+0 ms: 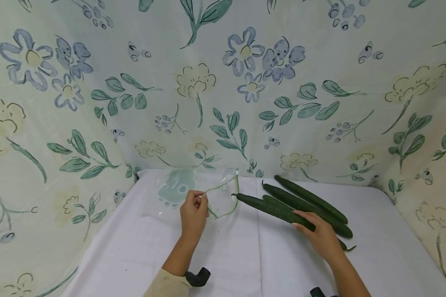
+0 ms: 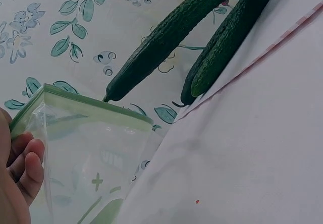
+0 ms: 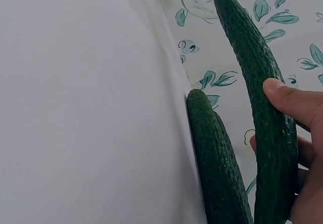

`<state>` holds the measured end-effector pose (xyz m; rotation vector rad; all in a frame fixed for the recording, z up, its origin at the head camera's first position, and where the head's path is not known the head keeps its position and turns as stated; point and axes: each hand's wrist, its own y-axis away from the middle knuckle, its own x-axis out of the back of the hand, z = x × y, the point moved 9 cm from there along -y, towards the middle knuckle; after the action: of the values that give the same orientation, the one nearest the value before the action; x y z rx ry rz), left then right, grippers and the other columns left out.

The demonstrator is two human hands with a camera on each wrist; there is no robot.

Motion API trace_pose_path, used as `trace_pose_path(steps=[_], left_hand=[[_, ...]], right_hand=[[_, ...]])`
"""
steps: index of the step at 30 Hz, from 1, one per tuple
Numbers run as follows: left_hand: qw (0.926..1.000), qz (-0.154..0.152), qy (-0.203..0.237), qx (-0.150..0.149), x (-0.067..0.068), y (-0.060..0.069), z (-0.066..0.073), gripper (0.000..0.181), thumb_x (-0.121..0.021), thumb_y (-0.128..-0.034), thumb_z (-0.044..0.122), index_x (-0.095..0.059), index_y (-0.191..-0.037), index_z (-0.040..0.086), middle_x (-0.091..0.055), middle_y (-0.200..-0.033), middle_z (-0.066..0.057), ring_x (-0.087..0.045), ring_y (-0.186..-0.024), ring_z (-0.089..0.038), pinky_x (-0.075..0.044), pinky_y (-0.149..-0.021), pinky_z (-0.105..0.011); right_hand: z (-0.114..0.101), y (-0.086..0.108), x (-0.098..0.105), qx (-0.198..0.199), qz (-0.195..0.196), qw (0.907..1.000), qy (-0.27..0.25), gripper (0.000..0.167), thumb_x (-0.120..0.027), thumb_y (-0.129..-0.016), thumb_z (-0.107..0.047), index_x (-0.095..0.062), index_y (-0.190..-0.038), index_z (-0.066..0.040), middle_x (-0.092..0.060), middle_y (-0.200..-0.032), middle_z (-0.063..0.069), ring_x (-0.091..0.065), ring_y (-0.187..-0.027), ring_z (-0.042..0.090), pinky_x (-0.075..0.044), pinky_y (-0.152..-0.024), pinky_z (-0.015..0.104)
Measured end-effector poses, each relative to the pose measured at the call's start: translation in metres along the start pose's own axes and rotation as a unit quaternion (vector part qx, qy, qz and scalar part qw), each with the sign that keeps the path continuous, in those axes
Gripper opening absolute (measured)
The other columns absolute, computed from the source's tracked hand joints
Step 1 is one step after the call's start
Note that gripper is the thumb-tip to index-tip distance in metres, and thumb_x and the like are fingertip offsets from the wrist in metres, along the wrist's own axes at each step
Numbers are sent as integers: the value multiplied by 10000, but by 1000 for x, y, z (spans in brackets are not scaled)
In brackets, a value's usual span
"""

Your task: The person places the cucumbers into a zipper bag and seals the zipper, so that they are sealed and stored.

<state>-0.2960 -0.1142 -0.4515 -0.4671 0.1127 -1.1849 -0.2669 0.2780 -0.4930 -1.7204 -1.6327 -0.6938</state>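
Note:
My left hand (image 1: 194, 212) pinches the rim of a clear zip bag (image 1: 176, 187) with a green seal and a pale green print. The bag's mouth gapes toward the right. In my right hand (image 1: 321, 237) is a long dark green cucumber (image 1: 267, 207), gripped near its lower end with its thin stem tip pointing left at the mouth. In the left wrist view the tip of that cucumber (image 2: 151, 57) is close by the bag's green edge (image 2: 96, 103); whether it has crossed the opening is hard to tell. Fingers of the right hand (image 3: 303, 133) wrap the cucumber in the right wrist view.
Other cucumbers (image 1: 308, 203) lie side by side on the white-covered table (image 1: 230, 255), behind and partly beneath the held one. A floral cloth (image 1: 223, 103) hangs at the back and sides. Black straps or mounts (image 1: 198, 277) sit at the wrists.

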Motion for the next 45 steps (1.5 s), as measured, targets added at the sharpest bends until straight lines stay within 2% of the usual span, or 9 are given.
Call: trace_pose_path(steps=[11,17,25,33,45], left_hand=[[9998,-71,34,-166,-5,3,3,36,-610,-990,86,-627,-1019,74,-574,-625,-39,-517,-444,-75,-415,-365,-213],[9998,-141,48,-138,-9,3,2,34,-607,-995,105,-626,-1016,86,-581,-634,-28,-537,-453,-87,-447,-379,-235],[9997,-222,17,-39,-11,5,2,33,-611,-992,104,-631,-1014,88,-580,-627,-22,-537,-447,-89,-442,-380,-222],[9997,-199,-17,-122,-11,7,3,39,-613,-983,86,-632,-1015,76,-581,-625,-17,-538,-447,-86,-448,-378,-229],[9989,-459,53,-95,-19,11,2,66,-601,-998,101,-629,-1036,55,-592,-632,-15,-562,-468,-107,-481,-405,-239]], right_hand=[[-15,-1,-17,472,114,9984,283,478,-743,-924,-292,-631,-1371,-163,-605,-1397,196,-539,-1301,479,-475,-1009,683],[-24,-3,-22,560,167,9980,256,462,-749,-921,-263,-642,-1354,-146,-622,-1362,204,-566,-1269,465,-487,-1013,659],[-32,-9,-37,566,4,9983,161,478,-745,-922,-278,-635,-1363,-132,-628,-1355,172,-580,-1268,433,-501,-1021,628],[-37,-20,-52,711,9,9975,22,482,-767,-903,-270,-650,-1349,-128,-668,-1289,132,-623,-1218,379,-534,-998,581],[-46,-30,-69,789,-54,9969,-48,473,-777,-887,-296,-673,-1320,-136,-669,-1279,137,-645,-1178,352,-556,-963,546]])
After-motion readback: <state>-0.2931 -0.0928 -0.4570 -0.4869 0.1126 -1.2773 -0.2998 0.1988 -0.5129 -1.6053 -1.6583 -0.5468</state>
